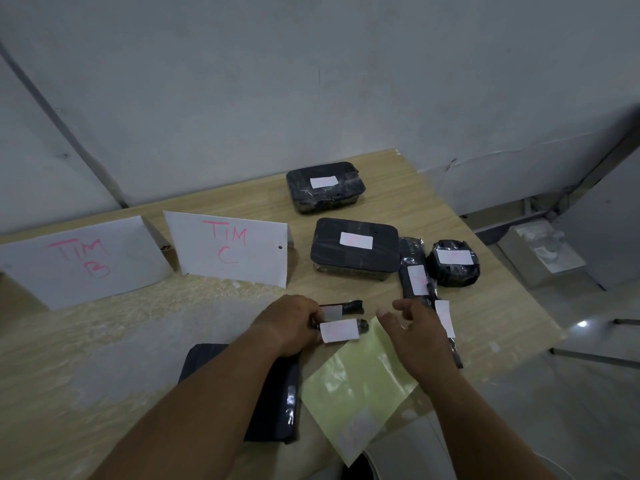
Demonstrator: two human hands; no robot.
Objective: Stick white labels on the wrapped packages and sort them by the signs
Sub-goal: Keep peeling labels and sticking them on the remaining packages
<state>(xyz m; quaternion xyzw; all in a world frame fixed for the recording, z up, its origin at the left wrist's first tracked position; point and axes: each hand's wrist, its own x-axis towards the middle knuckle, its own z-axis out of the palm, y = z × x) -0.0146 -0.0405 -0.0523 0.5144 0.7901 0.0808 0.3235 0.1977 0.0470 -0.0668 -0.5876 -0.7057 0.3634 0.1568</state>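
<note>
Left hand (pixel 291 323) grips small labelled package (pixel 341 330), right hand (pixel 415 327) loose, holding nothing, over yellow sheet (pixel 356 386); bare counter (pixel 121 341) leftward, its edge near rightward.

Dim, flat indoor light — soft overall, wide-angle bending at edges

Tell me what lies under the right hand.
Under the right hand lie the yellow-green backing sheet and a long black wrapped package with a white label. The hand covers most of that package's left side, so its full outline is hidden.
</note>
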